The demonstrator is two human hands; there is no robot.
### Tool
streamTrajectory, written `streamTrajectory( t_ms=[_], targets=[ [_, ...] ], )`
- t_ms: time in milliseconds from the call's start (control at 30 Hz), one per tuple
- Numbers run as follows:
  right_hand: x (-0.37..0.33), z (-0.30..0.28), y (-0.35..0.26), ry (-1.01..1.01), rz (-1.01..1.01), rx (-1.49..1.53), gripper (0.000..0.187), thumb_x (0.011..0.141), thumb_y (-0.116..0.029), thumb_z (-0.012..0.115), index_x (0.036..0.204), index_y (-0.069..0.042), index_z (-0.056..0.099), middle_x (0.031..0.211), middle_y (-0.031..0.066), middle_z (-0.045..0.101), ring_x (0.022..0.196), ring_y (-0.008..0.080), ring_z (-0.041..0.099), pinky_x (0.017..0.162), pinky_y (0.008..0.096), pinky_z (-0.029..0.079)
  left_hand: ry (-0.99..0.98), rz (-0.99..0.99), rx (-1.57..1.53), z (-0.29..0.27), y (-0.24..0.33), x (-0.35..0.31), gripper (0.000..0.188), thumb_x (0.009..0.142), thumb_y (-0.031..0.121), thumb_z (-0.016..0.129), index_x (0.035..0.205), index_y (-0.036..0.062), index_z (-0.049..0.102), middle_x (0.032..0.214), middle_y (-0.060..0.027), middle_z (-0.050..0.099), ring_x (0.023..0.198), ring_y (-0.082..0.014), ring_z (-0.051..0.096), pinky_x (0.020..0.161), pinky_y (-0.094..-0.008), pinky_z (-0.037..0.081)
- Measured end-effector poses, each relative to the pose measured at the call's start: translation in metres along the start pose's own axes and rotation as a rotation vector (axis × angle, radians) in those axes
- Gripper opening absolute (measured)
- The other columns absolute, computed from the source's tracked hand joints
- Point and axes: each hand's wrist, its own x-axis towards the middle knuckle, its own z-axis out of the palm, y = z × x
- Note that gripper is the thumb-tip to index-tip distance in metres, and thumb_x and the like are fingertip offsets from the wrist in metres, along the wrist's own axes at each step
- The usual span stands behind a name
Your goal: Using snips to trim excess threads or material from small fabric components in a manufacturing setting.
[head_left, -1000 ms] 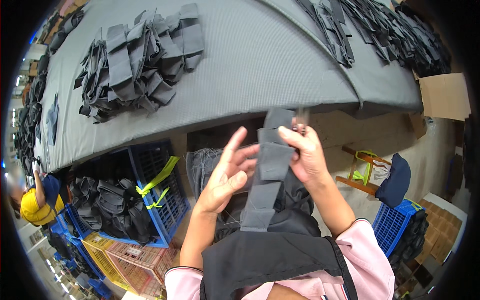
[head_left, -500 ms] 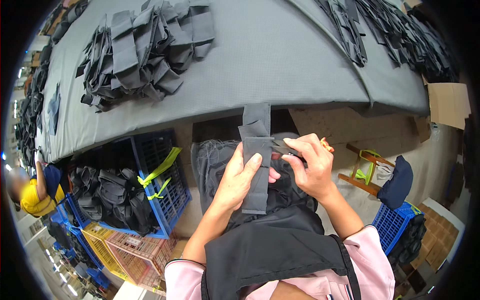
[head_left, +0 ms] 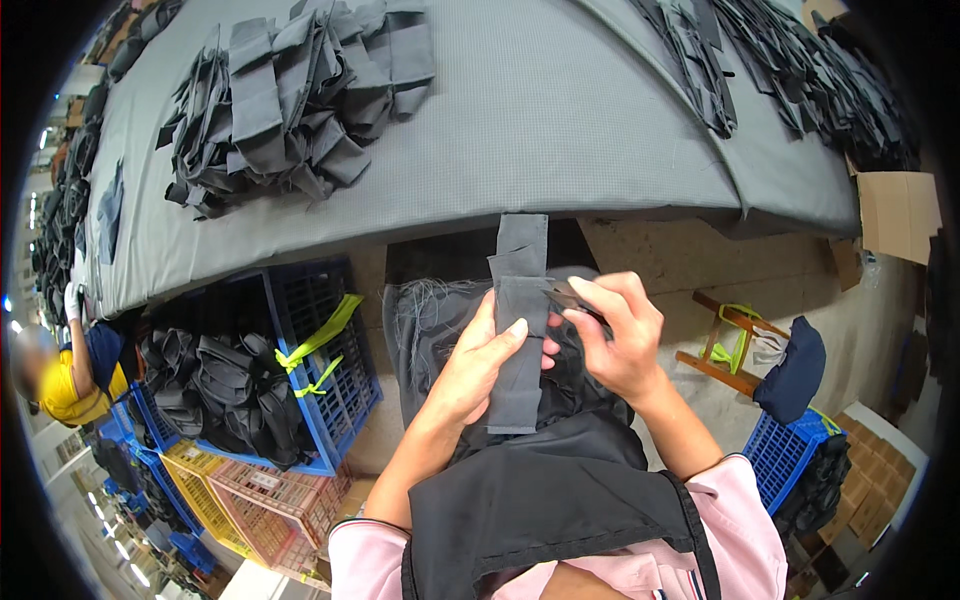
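One grey fabric strip sits pinched in the left hand on my remote feed; I see the right hand gripping dark snips beside the strip.

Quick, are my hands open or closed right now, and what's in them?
Left hand: closed on a long, flat, grey fabric strip.
Right hand: closed around a small, pointed metal cutting tool, partly hidden.

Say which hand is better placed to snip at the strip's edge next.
Right, most likely: the right hand holds snips, their tips beside the strip, while the left hand is busy gripping it.
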Motion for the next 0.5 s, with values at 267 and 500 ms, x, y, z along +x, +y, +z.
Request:
streamTrajectory(
  t_ms=[267,500],
  targets=[
    [0.0074,0.0104,-0.0034,-0.107,-0.022,-0.079,0.036,0.063,-0.003,0.073,0.098,-0.006,0.064,0.081,0.0057,0.054,0.062,0.0187,0.055,0.051,0.0289,0.044,0.017,-0.047,-0.001,-0.0005,-0.0029,-0.0005,0.048,0.093,0.008,0.042,0.137,0.0075,0.026,0.115,-0.0128,0.052,0.091,-0.0179,0.058,0.08,-0.033,0.051],
    [0.0083,0.01,-0.0053,-0.161,-0.043,-0.048,0.034,0.063,-0.001,0.072,0.096,-0.006,0.065,0.077,0.0055,0.054,0.06,0.0184,0.055,0.049,0.0286,0.044,-0.001,-0.033,0.001,-0.0003,-0.0036,-0.0013,0.044,0.093,0.009,0.043,0.135,0.0054,0.029,0.114,-0.011,0.051,0.09,-0.0168,0.058,0.08,-0.0322,0.051]
  ],
)
